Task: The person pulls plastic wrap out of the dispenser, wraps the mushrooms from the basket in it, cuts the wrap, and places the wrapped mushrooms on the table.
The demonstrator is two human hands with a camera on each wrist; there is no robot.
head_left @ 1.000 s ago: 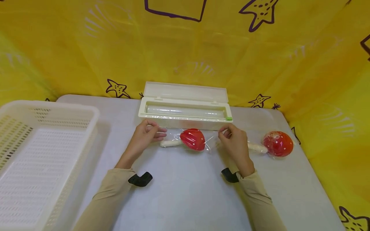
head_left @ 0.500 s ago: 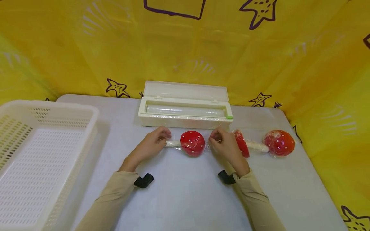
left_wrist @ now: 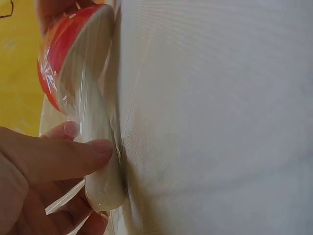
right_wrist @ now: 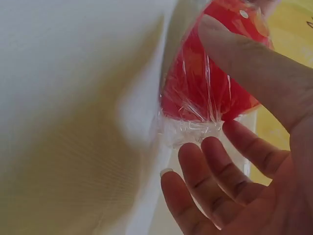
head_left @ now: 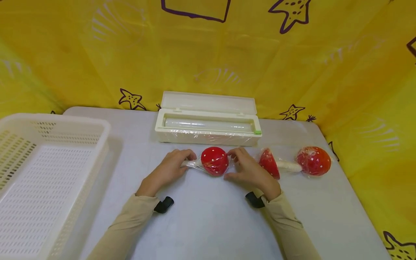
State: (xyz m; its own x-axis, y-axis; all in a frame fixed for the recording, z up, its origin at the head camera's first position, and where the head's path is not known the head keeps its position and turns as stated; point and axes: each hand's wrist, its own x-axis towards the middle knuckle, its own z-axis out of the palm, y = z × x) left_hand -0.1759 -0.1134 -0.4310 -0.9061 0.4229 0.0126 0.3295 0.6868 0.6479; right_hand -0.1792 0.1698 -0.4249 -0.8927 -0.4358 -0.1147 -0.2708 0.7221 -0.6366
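Observation:
A toy mushroom (head_left: 214, 161) with a white-dotted red cap and a pale stem lies on the table, wrapped in clear cling film. On the left, my left hand (head_left: 172, 168) holds its stem; the thumb (left_wrist: 93, 154) presses the film there in the left wrist view. My right hand (head_left: 251, 171) is at the cap's other end, fingers spread and relaxed. In the right wrist view its thumb (right_wrist: 234, 46) overlaps the red cap (right_wrist: 205, 78), and the other fingertips are near the gathered film below it.
Behind the hands stands an opened cling film box (head_left: 208, 135) with a roll inside. To the right lie a wrapped red cap (head_left: 269, 163) and another wrapped mushroom (head_left: 313, 161). A white plastic basket (head_left: 105, 135) stands at the left. A yellow cloth (head_left: 208, 54) hangs behind.
Both hands have come closer to the mushroom. The cap has turned its dotted top upward, and the film now lies gathered about the stem. The right hand's pinched fingers have spread.

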